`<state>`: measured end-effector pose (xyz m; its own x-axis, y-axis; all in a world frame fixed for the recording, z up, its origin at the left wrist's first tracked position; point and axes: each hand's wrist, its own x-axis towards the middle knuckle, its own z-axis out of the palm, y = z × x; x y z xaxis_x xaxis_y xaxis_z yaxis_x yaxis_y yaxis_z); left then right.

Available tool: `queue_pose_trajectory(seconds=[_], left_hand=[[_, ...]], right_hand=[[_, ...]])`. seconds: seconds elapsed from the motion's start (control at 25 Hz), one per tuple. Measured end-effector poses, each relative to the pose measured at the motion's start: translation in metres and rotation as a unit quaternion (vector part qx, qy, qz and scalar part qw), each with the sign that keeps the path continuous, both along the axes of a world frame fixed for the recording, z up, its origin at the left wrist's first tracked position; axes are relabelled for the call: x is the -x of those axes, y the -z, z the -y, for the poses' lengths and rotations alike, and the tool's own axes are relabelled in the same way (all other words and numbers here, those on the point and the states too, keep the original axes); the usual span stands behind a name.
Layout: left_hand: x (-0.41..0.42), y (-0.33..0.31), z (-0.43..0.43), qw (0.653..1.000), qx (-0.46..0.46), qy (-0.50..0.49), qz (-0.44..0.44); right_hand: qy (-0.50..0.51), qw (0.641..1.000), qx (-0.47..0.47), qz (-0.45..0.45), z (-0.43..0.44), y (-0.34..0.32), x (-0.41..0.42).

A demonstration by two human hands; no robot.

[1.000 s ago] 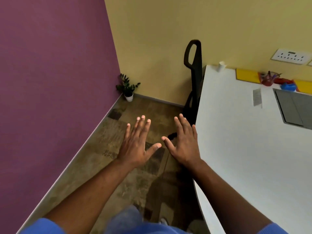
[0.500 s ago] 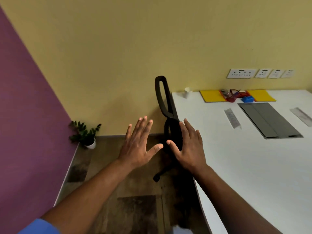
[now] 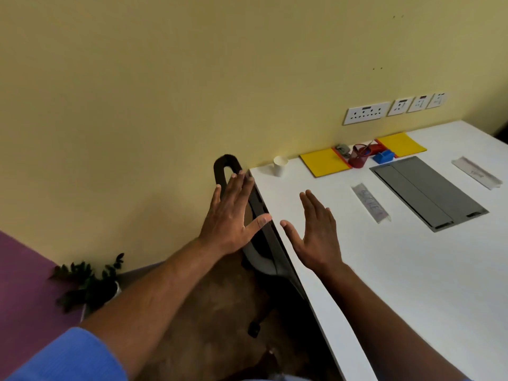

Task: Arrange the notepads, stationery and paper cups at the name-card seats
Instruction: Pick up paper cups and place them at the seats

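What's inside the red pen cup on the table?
Thin pens stick out of the red pen cup; too small to count. Its wall hides their lower ends and anything at the bottom.

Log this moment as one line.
phase: pre-grasp | left hand: open, empty, by chair | right hand: open, empty, over table | paper cup, yellow notepads: at wall edge, untouched

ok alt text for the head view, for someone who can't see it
A person's left hand and right hand are held out open and empty, over a black chair and a white table edge. By the far wall sit a paper cup, yellow notepads and a red pen holder; two name cards lie nearer.
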<state>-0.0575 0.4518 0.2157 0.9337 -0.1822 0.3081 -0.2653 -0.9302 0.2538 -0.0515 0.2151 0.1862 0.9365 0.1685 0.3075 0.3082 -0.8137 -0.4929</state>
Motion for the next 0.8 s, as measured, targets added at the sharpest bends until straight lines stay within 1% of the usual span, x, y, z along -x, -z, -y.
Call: queue_pose_trajectory(seconds=[0.08, 0.16, 0.24, 0.4, 0.44, 0.56, 0.64, 0.72, 0.8], left_hand=[[-0.046, -0.001, -0.011, 1.000, -0.026, 0.008, -0.004], [-0.090, -0.005, -0.020, 0.999, -0.021, 0.015, -0.032], [-0.131, -0.005, -0.026, 0.999, -0.020, 0.022, -0.042], [-0.220, -0.001, -0.032, 0.995, -0.029, 0.082, -0.058], [-0.248, 0.002, -0.034, 0.991, -0.029, 0.105, -0.075], [-0.337, 0.012, -0.041, 0.971, -0.037, 0.174, -0.161], [-0.386, 0.025, -0.042, 0.958, -0.055, 0.205, -0.194], [-0.433, 0.046, -0.043, 0.942, -0.059, 0.237, -0.229], [-0.468, 0.072, -0.041, 0.928, -0.044, 0.252, -0.273]], right_hand=[[0.000, 1.000, 0.013, -0.012, -0.012, 0.005, -0.040], [0.008, 0.999, 0.017, -0.030, -0.023, 0.008, -0.073], [0.023, 0.999, 0.013, -0.043, -0.031, 0.015, -0.100], [0.052, 0.996, 0.014, -0.069, -0.046, 0.033, -0.158], [0.063, 0.995, 0.015, -0.075, -0.050, 0.039, -0.175], [0.099, 0.990, 0.017, -0.100, -0.064, 0.057, -0.230], [0.129, 0.984, 0.012, -0.126, -0.073, 0.067, -0.259], [0.165, 0.975, -0.009, -0.151, -0.083, 0.082, -0.290], [0.194, 0.964, -0.030, -0.179, -0.092, 0.096, -0.320]])
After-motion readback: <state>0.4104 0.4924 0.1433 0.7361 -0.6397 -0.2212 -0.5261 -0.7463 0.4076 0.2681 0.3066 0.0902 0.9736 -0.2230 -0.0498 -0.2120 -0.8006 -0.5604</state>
